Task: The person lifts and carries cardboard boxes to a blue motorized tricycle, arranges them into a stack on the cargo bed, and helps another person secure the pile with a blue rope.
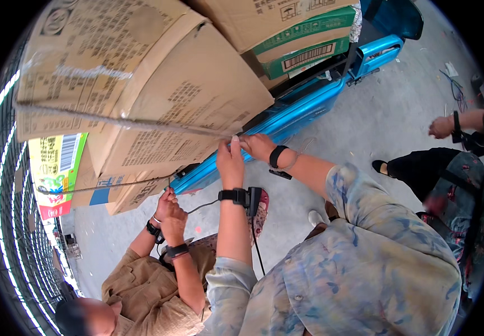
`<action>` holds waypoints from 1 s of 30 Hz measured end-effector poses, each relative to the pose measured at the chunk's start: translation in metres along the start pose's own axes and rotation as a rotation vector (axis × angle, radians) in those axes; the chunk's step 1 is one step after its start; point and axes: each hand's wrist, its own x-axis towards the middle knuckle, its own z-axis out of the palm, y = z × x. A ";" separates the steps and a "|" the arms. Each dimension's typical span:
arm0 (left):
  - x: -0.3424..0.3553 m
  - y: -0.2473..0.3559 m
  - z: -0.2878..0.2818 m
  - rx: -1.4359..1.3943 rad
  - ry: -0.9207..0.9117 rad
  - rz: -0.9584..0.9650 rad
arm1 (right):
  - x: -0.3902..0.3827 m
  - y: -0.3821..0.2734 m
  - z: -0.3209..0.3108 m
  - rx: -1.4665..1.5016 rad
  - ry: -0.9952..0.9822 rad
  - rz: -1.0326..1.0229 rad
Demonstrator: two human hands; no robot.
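Observation:
A grey rope (141, 124) runs across a large cardboard box (197, 89) down to the blue side rail (309, 109) of a cargo vehicle. My left hand (230, 162) is closed on the rope's lower end, with the thumb pointing up. Right beside it, my right hand (259, 147) pinches the same rope with curled fingers. Both hands are close together at the rail, against the box's lower edge. How the rope passes around the rail is hidden behind my fingers.
At my left a co-worker in a brown shirt (147, 288) grips a second rope (113, 186) at the rail. Another person's hand (440, 127) shows at the right. More boxes, one with a green panel (309, 42), are stacked above. Grey floor (387, 106) lies beyond the vehicle.

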 end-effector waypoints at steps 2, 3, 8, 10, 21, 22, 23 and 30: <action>0.013 -0.001 0.009 0.172 0.005 0.130 | -0.010 0.000 0.000 0.100 0.003 -0.015; 0.017 0.003 0.018 0.245 0.080 0.321 | -0.011 0.002 -0.001 0.145 0.017 -0.005; 0.032 0.021 0.027 0.675 0.008 0.261 | -0.025 0.041 -0.020 0.796 -0.227 0.274; 0.036 0.016 0.018 0.738 0.020 0.258 | -0.051 0.051 -0.037 1.492 -0.526 0.652; 0.039 0.007 0.014 0.696 -0.103 0.257 | -0.066 0.063 -0.079 2.153 0.392 0.396; 0.038 0.003 0.013 0.698 -0.095 0.256 | -0.056 0.065 -0.077 2.052 0.371 0.366; 0.037 -0.003 0.009 0.705 -0.079 0.251 | -0.042 0.060 -0.074 1.898 0.340 0.372; 0.027 0.013 0.018 0.730 -0.110 0.296 | 0.052 0.061 -0.029 0.761 0.373 0.355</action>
